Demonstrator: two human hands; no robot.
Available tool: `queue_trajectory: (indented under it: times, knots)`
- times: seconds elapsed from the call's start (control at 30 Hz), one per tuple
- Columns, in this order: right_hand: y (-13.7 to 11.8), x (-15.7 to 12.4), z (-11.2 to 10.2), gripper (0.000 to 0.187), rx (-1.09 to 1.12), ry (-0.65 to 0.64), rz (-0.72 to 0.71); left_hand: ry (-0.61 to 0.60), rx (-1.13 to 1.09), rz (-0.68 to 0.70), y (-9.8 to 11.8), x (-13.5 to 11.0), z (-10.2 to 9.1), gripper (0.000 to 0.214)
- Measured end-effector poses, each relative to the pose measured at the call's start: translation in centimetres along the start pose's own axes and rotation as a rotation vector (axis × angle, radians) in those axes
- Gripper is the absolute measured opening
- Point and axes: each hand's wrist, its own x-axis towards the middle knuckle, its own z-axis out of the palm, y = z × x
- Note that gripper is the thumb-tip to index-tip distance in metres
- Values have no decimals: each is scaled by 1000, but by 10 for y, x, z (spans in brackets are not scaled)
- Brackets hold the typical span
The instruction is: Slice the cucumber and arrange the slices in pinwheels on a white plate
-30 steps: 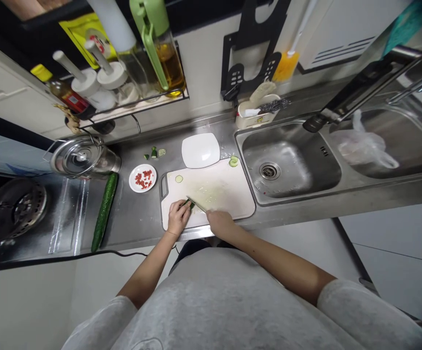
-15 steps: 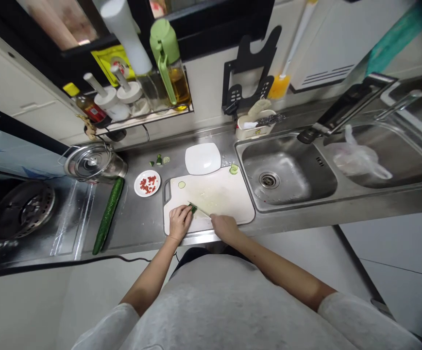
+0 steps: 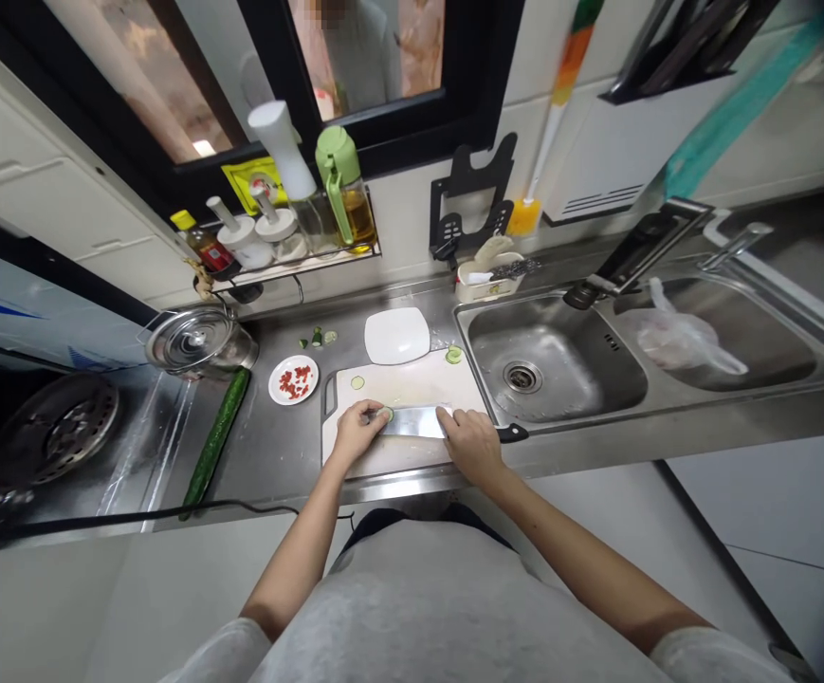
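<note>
A kitchen knife point(image 3: 412, 421) shows its broad blade sideways over the white cutting board point(image 3: 397, 384), its black handle extending right. My right hand point(image 3: 474, 446) is closed on the blade's rear part, close to the handle. At the blade's left end, my left hand point(image 3: 356, 434) pinches a small cucumber piece point(image 3: 387, 414), mostly covered by the fingers. One cucumber slice point(image 3: 358, 382) lies on the board's upper left. More cucumber slices point(image 3: 453, 354) sit at its upper right corner.
Behind the board is a white square plate point(image 3: 397, 336); left of it, a small plate point(image 3: 283, 392) holds red chopped bits. A whole cucumber point(image 3: 216, 441) lies farther left, near a lidded steel pot point(image 3: 202, 341). Cucumber ends point(image 3: 317, 337) rest behind. A double sink point(image 3: 560, 356) is at right.
The knife has turned from upright against the cucumber piece to showing its blade broadside. My right hand has moved right and shifted its hold from the handle onto the blade. The view has tilted up.
</note>
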Motion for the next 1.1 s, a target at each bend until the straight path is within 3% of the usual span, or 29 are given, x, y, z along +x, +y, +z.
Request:
queue_trajectory:
  times: [0.23,0.43,0.57,0.77,0.97,1.1]
  knots:
    - [5,0,3,40,-3,-10,18,-15,-175,-103,-9,19,8,22]
    - [12,-5,11,36,-5,-57,61,313,-97,-289,-40,44,10,19]
    - [17,-8,14,29,4,-83,81,350,12,-369,-53,64,10,15]
    - [19,-8,14,29,27,-79,126,354,147,-350,-53,84,14,16]
    - [17,-9,11,26,64,-126,164,308,362,-272,-49,88,12,16]
    - [15,-8,12,25,152,-160,192,343,340,-243,-50,86,6,19]
